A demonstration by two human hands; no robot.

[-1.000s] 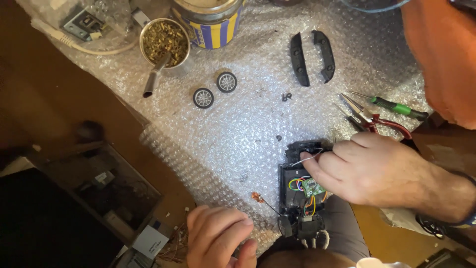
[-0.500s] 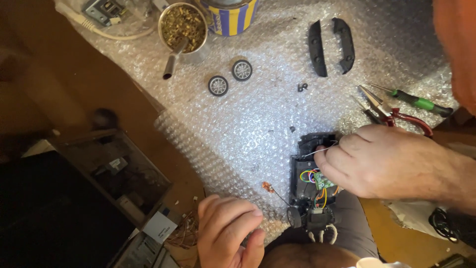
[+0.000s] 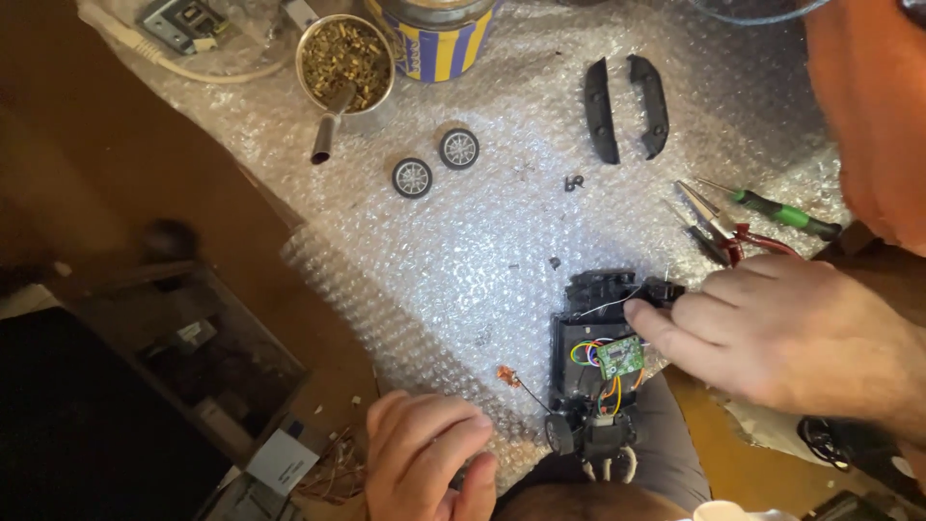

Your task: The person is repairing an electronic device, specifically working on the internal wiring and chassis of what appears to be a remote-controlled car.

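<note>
A small black toy car chassis [image 3: 579, 371] lies on bubble wrap [image 3: 463, 251], its green circuit board [image 3: 619, 356] and coloured wires exposed. My right hand [image 3: 772, 328] reaches in from the right, fingertips pinching a thin wire at the chassis's far end. My left hand [image 3: 429, 468] rests at the bottom edge with fingers loosely curled, holding nothing visible, just left of the chassis. Two loose wheels [image 3: 434, 164] sit further up the wrap. Two curved black body pieces [image 3: 627, 106] lie at the upper right.
A metal cup of brass bits [image 3: 345, 58] and a striped tin [image 3: 439, 34] stand at the top. Red-handled pliers [image 3: 723, 232] and a green screwdriver [image 3: 781, 212] lie right of centre. A dark open box [image 3: 183, 338] sits at the left, an orange sleeve [image 3: 868, 106] at upper right.
The view has shifted slightly. My right hand stays on the chassis's far end, fingers adjusting on the wire. My left hand has moved a little right along the bottom edge.
</note>
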